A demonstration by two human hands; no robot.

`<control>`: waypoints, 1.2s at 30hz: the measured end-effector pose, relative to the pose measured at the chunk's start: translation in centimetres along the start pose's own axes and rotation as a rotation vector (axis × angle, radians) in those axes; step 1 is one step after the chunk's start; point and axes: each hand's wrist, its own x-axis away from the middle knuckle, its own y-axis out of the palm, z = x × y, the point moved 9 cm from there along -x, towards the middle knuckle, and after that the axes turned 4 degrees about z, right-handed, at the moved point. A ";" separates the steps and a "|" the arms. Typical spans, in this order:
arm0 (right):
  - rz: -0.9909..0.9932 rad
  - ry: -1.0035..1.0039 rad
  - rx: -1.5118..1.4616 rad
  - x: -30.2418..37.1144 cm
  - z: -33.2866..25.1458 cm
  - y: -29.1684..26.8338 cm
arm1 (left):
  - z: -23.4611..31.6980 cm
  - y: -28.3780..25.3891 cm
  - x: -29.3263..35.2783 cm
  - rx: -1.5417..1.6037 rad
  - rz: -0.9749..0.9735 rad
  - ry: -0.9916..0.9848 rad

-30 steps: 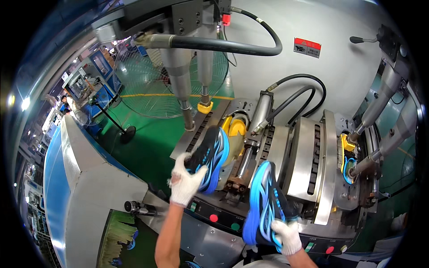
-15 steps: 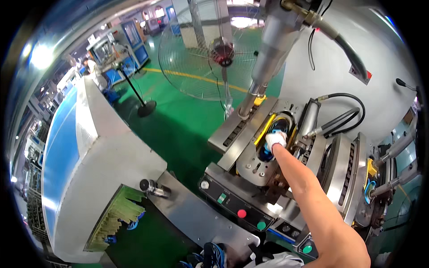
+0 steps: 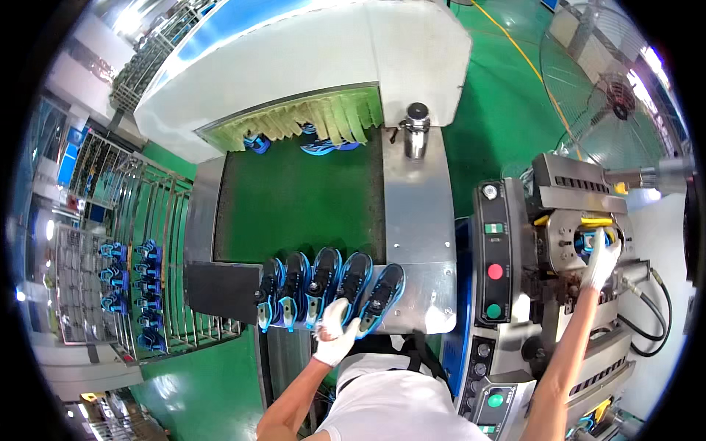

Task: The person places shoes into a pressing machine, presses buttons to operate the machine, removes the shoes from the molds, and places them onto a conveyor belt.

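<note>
A row of several black-and-blue sneakers (image 3: 326, 275) lies on the near edge of the metal conveyor table, toes pointing away from me. My left hand (image 3: 335, 332), in a white glove, is at the heel end of the row. Its thumb and fingers are spread around the heel of a sneaker (image 3: 355, 275) second from the right. On the right, my gloved right hand (image 3: 603, 263) reaches into the pressing machine (image 3: 565, 248). It grips a sneaker (image 3: 588, 240) sitting in the machine's recess, mostly hidden by the hand.
The green conveyor belt (image 3: 301, 202) runs out from under a yellowish strip curtain (image 3: 294, 121), with more shoes beneath it. A steel flask (image 3: 416, 132) stands on the table's right side. Control panels with buttons (image 3: 495, 272) flank the press. A shoe rack (image 3: 151, 294) is at left.
My view has swung left from the press to the conveyor table. The left hand and the row of sneakers have come into view. My right hand remains at the sneaker in the press.
</note>
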 end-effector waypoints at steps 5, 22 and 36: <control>-0.435 -0.295 0.572 21.9 -4.9 1.8 | -4.0 1.7 -2.4 0.067 -0.060 -0.049; -0.605 0.402 0.203 57.5 -5.6 14.0 | -9.3 11.7 -8.7 0.391 -0.479 -0.155; 0.057 1.194 -0.344 54.3 -10.9 -4.1 | 13.7 8.5 -12.1 -0.176 -1.192 0.455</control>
